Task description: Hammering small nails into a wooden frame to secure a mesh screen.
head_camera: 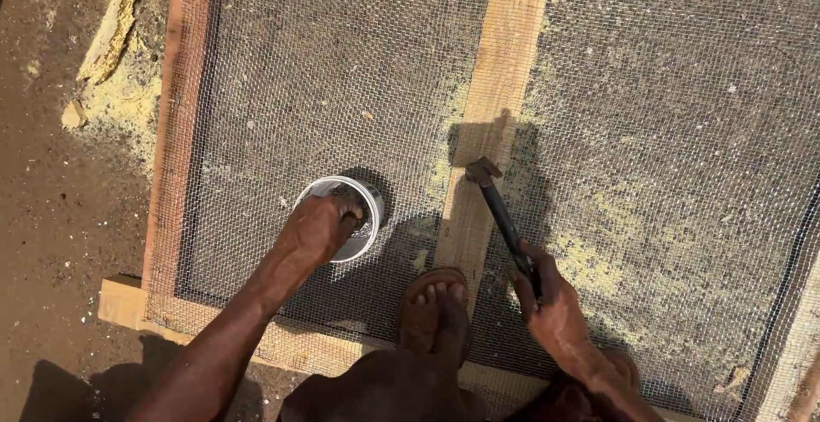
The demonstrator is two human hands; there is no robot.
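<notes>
Two hands are at work on my feed, both low in the frame over a wooden frame [177, 131] covered in wire mesh [675, 131] that lies on the dirt floor [60, 217]. My left hand [318, 227] is curled down into a small white tub [369, 200], fingers dipped inside and bunched; what they pinch I cannot tell, though the tub seems to hold small metal bits. It sits on the mesh directly under that hand, just left of the frame's middle rail [500, 63].

My right hand [551, 307] is closed tight round the dark handle of a hammer [500, 208], gripping at the very end. The head rests up and to the left of that hand, at the edge of the middle rail. A sandalled foot [434, 302] stands between the two hands, on the rail's near end.

I judge the hammer to be stiff and head-heavy, so the end grip suits it, giving swing but less fine control. The tub looks light and thin-walled, easy to tip or slide on the springy mesh; it would be best taken by the rim. The mesh itself looks soft and snaggy. Yellow sawdust [128, 89] lies scattered beyond the left hand and beside the right.
</notes>
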